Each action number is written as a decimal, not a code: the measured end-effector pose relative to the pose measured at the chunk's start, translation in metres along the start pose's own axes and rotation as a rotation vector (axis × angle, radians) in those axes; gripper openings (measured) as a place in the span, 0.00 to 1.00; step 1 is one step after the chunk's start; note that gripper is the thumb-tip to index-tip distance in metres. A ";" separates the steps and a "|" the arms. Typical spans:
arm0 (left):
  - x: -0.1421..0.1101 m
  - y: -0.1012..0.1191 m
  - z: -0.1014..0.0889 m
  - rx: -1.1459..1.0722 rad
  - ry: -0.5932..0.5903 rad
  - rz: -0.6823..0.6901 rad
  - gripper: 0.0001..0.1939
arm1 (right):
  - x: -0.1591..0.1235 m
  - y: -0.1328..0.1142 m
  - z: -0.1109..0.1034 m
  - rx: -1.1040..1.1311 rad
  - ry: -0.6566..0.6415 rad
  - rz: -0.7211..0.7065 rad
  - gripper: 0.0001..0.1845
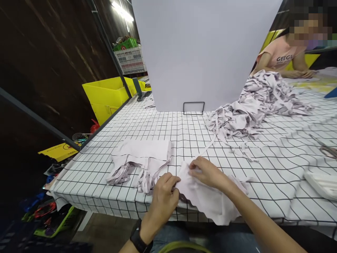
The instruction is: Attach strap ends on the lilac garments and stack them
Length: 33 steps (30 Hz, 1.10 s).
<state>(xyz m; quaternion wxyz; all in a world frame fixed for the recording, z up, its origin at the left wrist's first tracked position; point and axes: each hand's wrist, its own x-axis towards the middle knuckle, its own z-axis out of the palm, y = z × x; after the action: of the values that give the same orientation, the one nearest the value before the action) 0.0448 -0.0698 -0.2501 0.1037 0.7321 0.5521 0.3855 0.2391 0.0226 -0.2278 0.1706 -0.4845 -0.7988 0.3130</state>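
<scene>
A pale lilac fabric piece (207, 196) lies at the table's front edge, its lower part hanging over. My left hand (165, 193), with a dark watch on the wrist, pinches its left edge between thumb and fingers. My right hand (206, 172) is closed on the upper edge of the same cloth, and a thin strap (207, 147) runs away from there. To the left sits a flat stack of matching fabric pieces (143, 151) with straps bunched at its near side.
A heap of similar cloth (244, 116) lies at the back right, near a seated person in a pink shirt (281, 54). A large white board (202, 52) stands behind on a wire stand (193, 108). Scissors (328, 149) and a white tray (322, 184) are at right; a yellow bin (101, 100) stands left.
</scene>
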 end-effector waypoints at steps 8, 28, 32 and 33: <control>0.038 0.035 -0.013 -0.650 0.004 -0.267 0.08 | -0.024 -0.018 -0.032 0.111 0.177 -0.156 0.12; 0.133 0.111 -0.085 -0.884 -0.326 0.101 0.14 | -0.060 -0.131 -0.164 -0.003 0.960 -0.340 0.09; 0.137 0.098 -0.089 -0.722 -0.348 0.180 0.05 | -0.066 -0.141 -0.197 0.190 1.083 -0.359 0.13; 0.139 0.094 -0.088 -0.700 -0.358 0.168 0.05 | -0.068 -0.142 -0.205 0.208 1.120 -0.352 0.14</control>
<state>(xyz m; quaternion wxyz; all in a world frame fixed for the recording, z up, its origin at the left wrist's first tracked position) 0.0661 -0.0054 -0.0732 0.4094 0.7507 0.2986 0.4237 0.2943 -0.0163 0.0216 0.6619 -0.4170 -0.6206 0.0536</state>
